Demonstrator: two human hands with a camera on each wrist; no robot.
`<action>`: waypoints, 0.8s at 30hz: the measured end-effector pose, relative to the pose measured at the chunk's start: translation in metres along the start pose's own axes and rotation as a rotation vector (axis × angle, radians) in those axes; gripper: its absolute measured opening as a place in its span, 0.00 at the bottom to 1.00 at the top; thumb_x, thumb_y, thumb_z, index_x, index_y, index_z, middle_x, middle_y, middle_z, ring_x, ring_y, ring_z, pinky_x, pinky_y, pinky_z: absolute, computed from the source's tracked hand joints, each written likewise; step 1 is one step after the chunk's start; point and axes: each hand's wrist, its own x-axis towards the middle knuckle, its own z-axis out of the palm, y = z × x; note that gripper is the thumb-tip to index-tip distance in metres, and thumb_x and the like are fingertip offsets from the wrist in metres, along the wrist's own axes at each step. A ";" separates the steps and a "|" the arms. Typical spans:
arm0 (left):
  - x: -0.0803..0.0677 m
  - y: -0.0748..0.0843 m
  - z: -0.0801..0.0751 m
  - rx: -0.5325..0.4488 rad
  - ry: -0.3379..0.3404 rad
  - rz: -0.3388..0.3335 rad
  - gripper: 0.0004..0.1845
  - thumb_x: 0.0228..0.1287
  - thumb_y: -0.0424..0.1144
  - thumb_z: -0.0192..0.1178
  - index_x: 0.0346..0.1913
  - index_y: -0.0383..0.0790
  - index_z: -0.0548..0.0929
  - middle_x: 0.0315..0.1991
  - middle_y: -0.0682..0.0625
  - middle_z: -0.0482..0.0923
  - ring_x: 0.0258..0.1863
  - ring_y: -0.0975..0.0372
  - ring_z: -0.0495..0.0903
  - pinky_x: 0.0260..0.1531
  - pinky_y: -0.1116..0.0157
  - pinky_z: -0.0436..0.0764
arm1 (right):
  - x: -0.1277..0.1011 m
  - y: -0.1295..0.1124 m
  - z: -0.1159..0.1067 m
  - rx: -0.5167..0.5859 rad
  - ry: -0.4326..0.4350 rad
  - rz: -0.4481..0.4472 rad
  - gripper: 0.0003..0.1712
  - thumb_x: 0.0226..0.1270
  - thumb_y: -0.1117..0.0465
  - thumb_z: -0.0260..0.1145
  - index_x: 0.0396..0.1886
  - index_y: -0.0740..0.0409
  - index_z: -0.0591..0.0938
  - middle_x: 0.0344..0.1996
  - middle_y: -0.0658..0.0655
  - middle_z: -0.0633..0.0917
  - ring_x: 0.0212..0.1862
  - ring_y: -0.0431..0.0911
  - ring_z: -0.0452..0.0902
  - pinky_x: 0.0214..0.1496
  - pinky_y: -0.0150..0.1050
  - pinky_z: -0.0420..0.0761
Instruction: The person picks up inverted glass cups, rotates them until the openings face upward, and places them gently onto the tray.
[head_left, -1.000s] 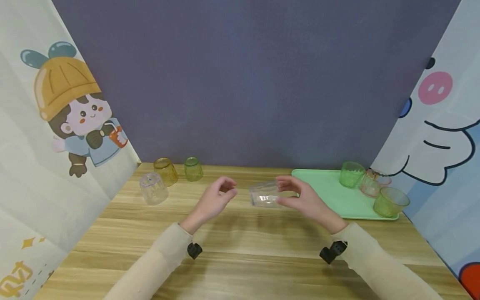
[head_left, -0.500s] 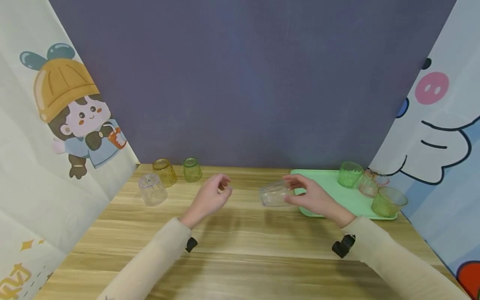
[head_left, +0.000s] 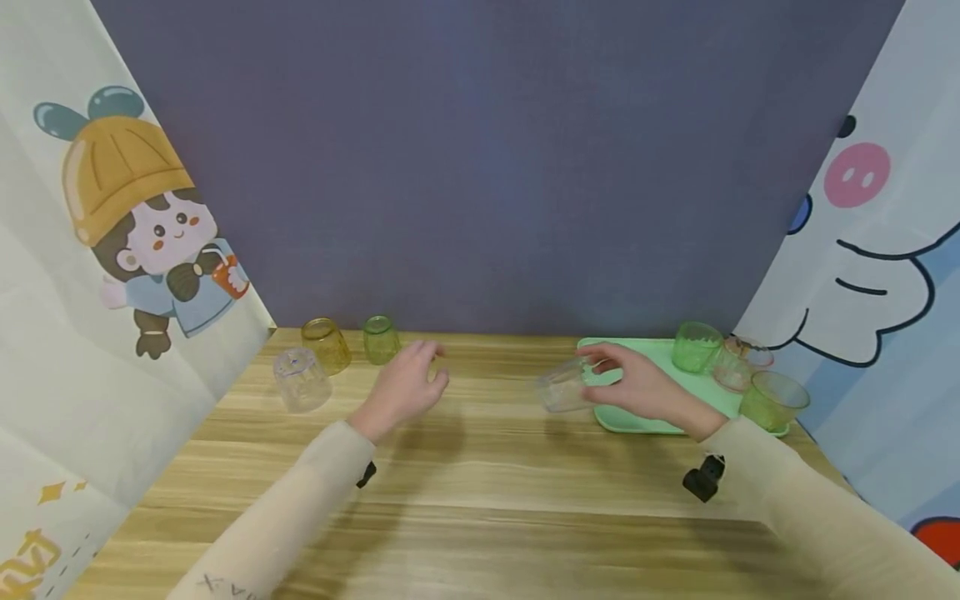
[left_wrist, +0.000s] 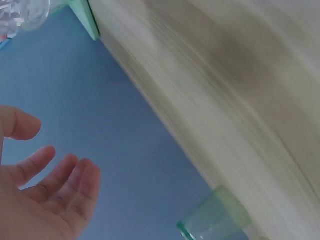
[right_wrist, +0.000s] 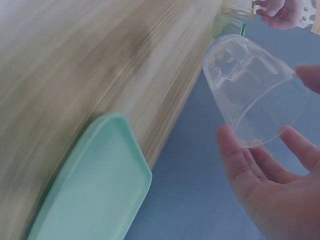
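Head view | right hand (head_left: 645, 387) grips clear cup (head_left: 562, 386) | left hand (head_left: 405, 387) hovers, relaxed

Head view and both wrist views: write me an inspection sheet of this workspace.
Surface: light wooden table, bare grain in the middle.
Job's things: clear ribbed plastic cup, held tilted at the near-left edge of the mint green plastic tray.
Clutter: two green cups and a pinkish one on the tray; clear upturned cup, amber upturned cup and small green upturned cup at far left.
Grippers: right hand grips the clear cup; left hand open, holding nothing.
Cables: nothing seen.
Surroundings: purple backdrop, cartoon-printed sheets either side.
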 end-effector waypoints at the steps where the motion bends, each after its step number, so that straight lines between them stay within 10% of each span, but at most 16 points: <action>1: 0.000 -0.002 -0.001 0.006 -0.004 -0.006 0.18 0.71 0.41 0.57 0.58 0.35 0.80 0.53 0.41 0.80 0.49 0.49 0.80 0.48 0.50 0.81 | 0.000 0.000 -0.001 -0.009 -0.004 0.003 0.36 0.68 0.54 0.71 0.72 0.60 0.72 0.63 0.66 0.77 0.61 0.60 0.75 0.55 0.54 0.80; 24: 0.021 -0.033 -0.016 0.307 -0.020 -0.023 0.19 0.73 0.41 0.53 0.58 0.32 0.77 0.48 0.38 0.77 0.44 0.46 0.77 0.38 0.49 0.81 | 0.001 -0.003 -0.023 -0.189 -0.090 0.035 0.36 0.65 0.54 0.73 0.69 0.64 0.74 0.63 0.65 0.77 0.58 0.60 0.75 0.55 0.56 0.77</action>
